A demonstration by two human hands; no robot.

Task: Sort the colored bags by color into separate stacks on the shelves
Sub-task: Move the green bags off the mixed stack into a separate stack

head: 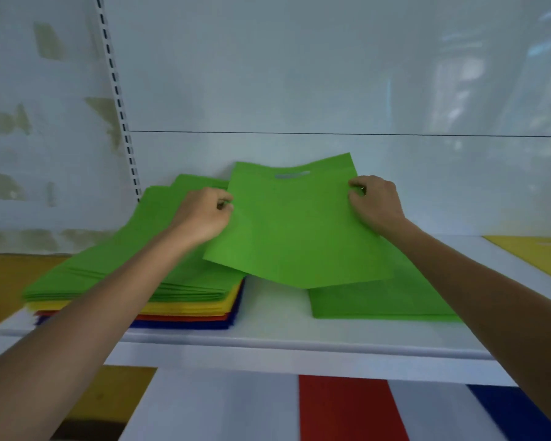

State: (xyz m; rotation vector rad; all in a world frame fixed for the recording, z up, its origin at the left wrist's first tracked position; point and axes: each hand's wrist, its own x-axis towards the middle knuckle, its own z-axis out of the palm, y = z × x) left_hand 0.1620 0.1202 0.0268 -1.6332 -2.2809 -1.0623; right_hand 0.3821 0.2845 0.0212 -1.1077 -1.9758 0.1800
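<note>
Both hands, left hand (204, 214) and right hand (374, 198), hold a green bag (296, 227) with fingers clamped on its side edges, above the shelf (268, 316). It hangs between the mixed pile (172, 300) and the small green stack (379, 300). Most sorting seems left; bare shelf lies between them.

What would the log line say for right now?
left hand: pinches bag | right hand: pinches bag | bag: green, held between pile and green stack
</note>
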